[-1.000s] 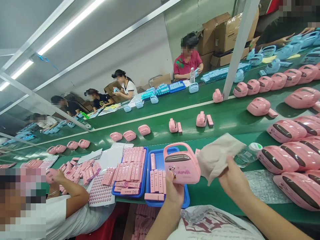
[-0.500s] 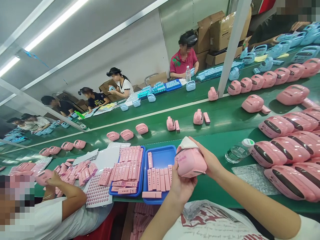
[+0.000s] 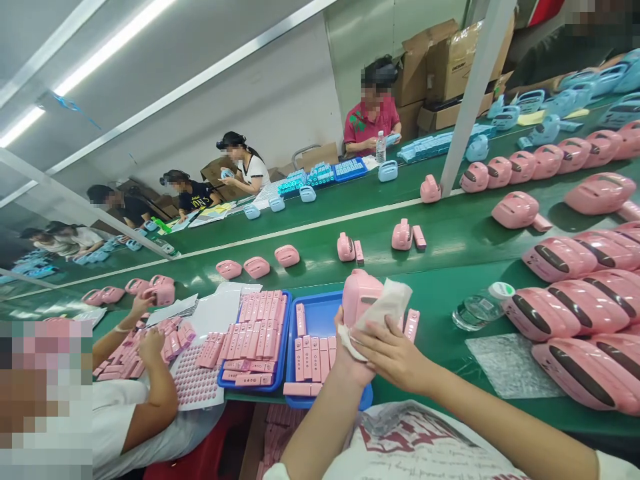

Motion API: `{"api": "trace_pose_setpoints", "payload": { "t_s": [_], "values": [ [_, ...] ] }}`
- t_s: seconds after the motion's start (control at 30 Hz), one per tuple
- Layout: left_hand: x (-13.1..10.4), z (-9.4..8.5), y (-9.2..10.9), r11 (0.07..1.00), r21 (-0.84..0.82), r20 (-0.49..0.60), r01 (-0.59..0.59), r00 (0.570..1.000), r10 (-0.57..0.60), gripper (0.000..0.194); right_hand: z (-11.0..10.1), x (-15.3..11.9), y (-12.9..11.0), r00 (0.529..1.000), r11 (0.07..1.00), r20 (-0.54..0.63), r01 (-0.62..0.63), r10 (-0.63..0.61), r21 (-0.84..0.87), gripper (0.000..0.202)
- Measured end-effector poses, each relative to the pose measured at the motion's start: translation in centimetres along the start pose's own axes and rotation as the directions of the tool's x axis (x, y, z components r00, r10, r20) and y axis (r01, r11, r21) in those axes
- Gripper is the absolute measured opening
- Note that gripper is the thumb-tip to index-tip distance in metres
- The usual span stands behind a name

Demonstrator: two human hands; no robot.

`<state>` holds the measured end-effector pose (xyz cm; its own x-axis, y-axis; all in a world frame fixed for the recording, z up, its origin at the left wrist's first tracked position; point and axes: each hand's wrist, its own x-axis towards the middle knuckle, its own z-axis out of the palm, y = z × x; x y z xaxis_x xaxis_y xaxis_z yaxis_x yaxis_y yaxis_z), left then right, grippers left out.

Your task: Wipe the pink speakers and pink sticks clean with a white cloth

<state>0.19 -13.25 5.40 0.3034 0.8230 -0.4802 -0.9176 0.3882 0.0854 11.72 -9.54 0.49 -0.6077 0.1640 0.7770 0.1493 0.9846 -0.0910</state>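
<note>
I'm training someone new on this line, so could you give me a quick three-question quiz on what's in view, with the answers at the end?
1. Which hand lies over the white cloth against the pink case? A) Left B) Right C) Neither
2. True or false: the clear bottle on the near side has no cap.
3. Fill in: the two near trays holding pink pieces are ____.

Key: 1. B, the right hand; 2. False; 3. Blue.

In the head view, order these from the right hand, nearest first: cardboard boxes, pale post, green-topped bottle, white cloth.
1. White cloth, touching the right hand.
2. Green-topped bottle, right side.
3. Pale post, across the belt.
4. Cardboard boxes, beyond the post.
</note>
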Motion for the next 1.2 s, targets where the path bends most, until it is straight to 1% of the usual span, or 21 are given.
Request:
{"api": "trace_pose_setpoints", "payload": {
  "t_s": [0.07, 0.17, 0.23, 0.3, 0.37, 0.43, 0.5, 0.53, 0.57, 0.6, 0.63, 0.7, 0.77, 0.83, 0.9, 0.97, 1.0, 1.03, 1.07, 1.13, 1.2],
  "values": [
    [0.1, -0.1, 0.0, 0.999, 0.044, 0.034, 0.009, 0.999, -0.01, 0.063, 0.1, -0.4, -0.1, 0.999, 0.998, 0.015, 0.05, -0.049, -0.047, 0.053],
    [0.3, -0.2, -0.5, 0.997, 0.062, 0.083, -0.055, 0.995, 0.05, 0.052, 0.2, -0.6, -0.8, 0.99, 0.995, -0.134, -0.047, 0.035, -0.086, 0.058],
    [0.4, -0.5, -0.7, 0.991, 0.093, 0.099, -0.097, 0.991, 0.088, 0.051, 0.0, -0.3, -1.4, 0.968, 0.987, -0.212, -0.146, 0.13, -0.06, 0.062],
    [0.5, -0.8, -0.7, 0.969, 0.2, 0.074, -0.146, 0.988, 0.133, 0.055, -0.3, 0.0, -1.6, 0.933, 0.964, -0.249, -0.264, 0.26, 0.016, 0.064],
    [0.5, -1.1, -0.4, 0.878, 0.384, 0.053, -0.284, 0.957, 0.286, 0.057, -0.6, 0.3, -1.2, 0.852, 0.89, -0.259, -0.426, 0.455, 0.164, 0.064],
    [0.3, -1.4, 0.1, 0.663, 0.6, 0.114, -0.447, 0.868, 0.483, 0.059, -0.9, 0.5, 0.1, 0.702, 0.695, -0.164, -0.589, 0.693, 0.412, 0.06],
    [0.0, -1.6, 0.5, 0.317, 0.79, 0.243, -0.525, 0.742, 0.624, 0.069, -0.9, 0.7, 1.8, 0.517, 0.349, 0.073, -0.668, 0.853, 0.657, 0.059],
    [-0.2, -1.6, 0.7, 0.129, 0.854, 0.307, -0.504, 0.688, 0.658, 0.075, -0.9, 0.8, 2.6, 0.444, 0.167, 0.202, -0.661, 0.873, 0.731, 0.062],
    [-0.4, -1.7, 0.8, -0.045, 0.89, 0.36, -0.453, 0.641, 0.678, 0.08, -0.8, 0.8, 3.4, 0.394, 0.021, 0.302, -0.637, 0.868, 0.77, 0.066],
    [-0.6, -1.7, 0.8, -0.19, 0.901, 0.407, -0.391, 0.605, 0.685, 0.084, -0.8, 0.9, 4.0, 0.365, -0.068, 0.357, -0.612, 0.86, 0.788, 0.067],
    [-0.7, -1.7, 0.8, -0.297, 0.893, 0.446, -0.337, 0.583, 0.679, 0.088, -0.7, 0.9, 4.5, 0.35, -0.1, 0.369, -0.594, 0.861, 0.798, 0.066],
    [-0.7, -1.7, 0.8, -0.409, 0.871, 0.488, -0.273, 0.581, 0.651, 0.092, -0.8, 1.0, 4.9, 0.347, -0.034, 0.3, -0.603, 0.888, 0.797, 0.058],
    [-0.7, -1.8, 0.7, -0.458, 0.857, 0.5, -0.236, 0.596, 0.628, 0.095, -1.2, 1.3, 4.8, 0.37, 0.138, 0.16, -0.66, 0.915, 0.739, 0.049],
    [-0.7, -1.8, 0.6, -0.488, 0.851, 0.496, -0.194, 0.6, 0.628, 0.099, -1.8, 1.7, 4.5, 0.458, 0.35, 0.009, -0.692, 0.889, 0.632, 0.044],
    [-0.8, -1.7, 0.4, -0.509, 0.847, 0.491, -0.155, 0.598, 0.634, 0.103, -2.2, 2.2, 4.2, 0.582, 0.537, -0.093, -0.662, 0.808, 0.522, 0.045],
    [-1.0, -1.6, 0.3, -0.531, 0.835, 0.5, -0.144, 0.603, 0.622, 0.102, -2.5, 2.5, 4.2, 0.668, 0.628, -0.091, -0.633, 0.739, 0.453, 0.046],
    [-1.1, -1.6, 0.2, -0.534, 0.833, 0.501, -0.147, 0.613, 0.612, 0.1, -2.4, 2.6, 4.3, 0.681, 0.623, -0.033, -0.647, 0.731, 0.44, 0.047],
    [-1.2, -1.6, 0.2, -0.526, 0.837, 0.492, -0.152, 0.629, 0.602, 0.099, -2.4, 2.5, 4.5, 0.667, 0.581, 0.059, -0.686, 0.743, 0.438, 0.048],
    [-1.3, -1.7, 0.2, -0.505, 0.85, 0.471, -0.151, 0.648, 0.599, 0.098, -2.2, 2.5, 4.7, 0.63, 0.515, 0.171, -0.737, 0.758, 0.438, 0.048],
    [-1.5, -1.9, 0.2, -0.441, 0.887, 0.403, -0.137, 0.695, 0.596, 0.097, -1.8, 2.2, 5.3, 0.531, 0.373, 0.367, -0.827, 0.764, 0.42, 0.05],
    [-1.5, -2.2, 0.4, -0.393, 0.909, 0.354, -0.138, 0.751, 0.557, 0.092, -1.4, 1.9, 5.8, 0.473, 0.305, 0.464, -0.868, 0.749, 0.393, 0.051]
  ]
}}
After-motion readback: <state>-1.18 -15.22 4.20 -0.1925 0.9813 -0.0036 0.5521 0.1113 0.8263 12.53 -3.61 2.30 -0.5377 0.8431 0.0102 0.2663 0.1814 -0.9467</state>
